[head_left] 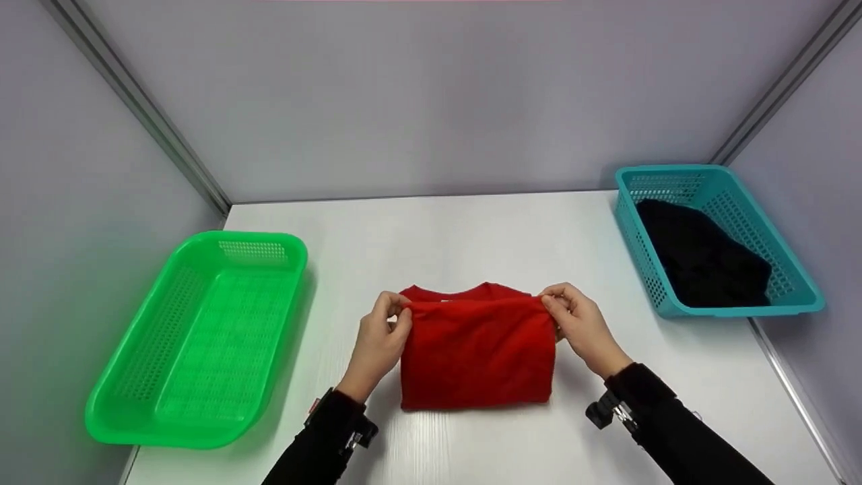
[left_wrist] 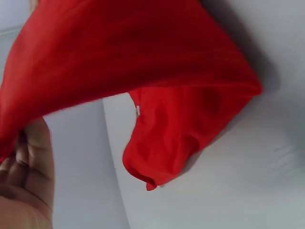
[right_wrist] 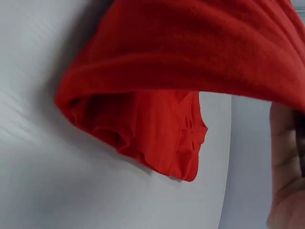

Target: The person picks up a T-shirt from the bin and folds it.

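Note:
A red shirt (head_left: 478,357) lies in the middle of the white table, its lower part folded up toward the neckline. My left hand (head_left: 382,337) pinches the left corner of the raised flap, and my right hand (head_left: 582,327) pinches the right corner. Both wrist views show the flap lifted off the layer below, with a gap under it. In the left wrist view the left hand (left_wrist: 28,176) is partly behind the cloth. At the edge of the right wrist view, the right hand (right_wrist: 287,167) is cut off.
A green basket (head_left: 269,330) with nothing visible inside stands at the table's left. On the right, a turquoise basket (head_left: 640,256) holds black cloth (head_left: 704,259). Grey panels (head_left: 431,101) enclose the white table (head_left: 363,242) at the back and both sides.

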Motion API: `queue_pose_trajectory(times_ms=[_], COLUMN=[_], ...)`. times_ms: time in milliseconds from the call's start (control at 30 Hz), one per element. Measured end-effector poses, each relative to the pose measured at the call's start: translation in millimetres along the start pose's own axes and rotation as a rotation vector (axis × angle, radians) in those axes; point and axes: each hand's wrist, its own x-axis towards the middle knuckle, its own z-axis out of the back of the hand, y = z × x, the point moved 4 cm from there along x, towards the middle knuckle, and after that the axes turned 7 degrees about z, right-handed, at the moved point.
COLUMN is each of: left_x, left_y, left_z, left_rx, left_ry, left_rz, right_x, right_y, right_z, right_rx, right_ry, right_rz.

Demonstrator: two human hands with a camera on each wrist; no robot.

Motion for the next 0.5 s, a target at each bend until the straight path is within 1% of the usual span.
queue_pose_trajectory(times_ms=[133,267,400,500], left_x=[17.2,33.6,45.7,51.8], left_y=[13.2,27.6,39.8,45.9], left_z=[-4.7,-10.8,-17.9,-23.1], left_rx=[0.114,0.200,0.277,0.330], left_ry=[-0.055,-0.085,-0.091,-0.092], left_rz=[0.077,0.134,0.178,0.187], right_x=[22.2,39.3,50.3,55.1], right_y=[-7,-15,-24,-30], right_z=[-6,-12,-19,-24], right_rx=[-0.212,-0.380,-0.512,-0.531], right_ry=[-0.039,-0.065,-0.090,-0.080], right_rz=[0.085,0.145,0.185,0.149])
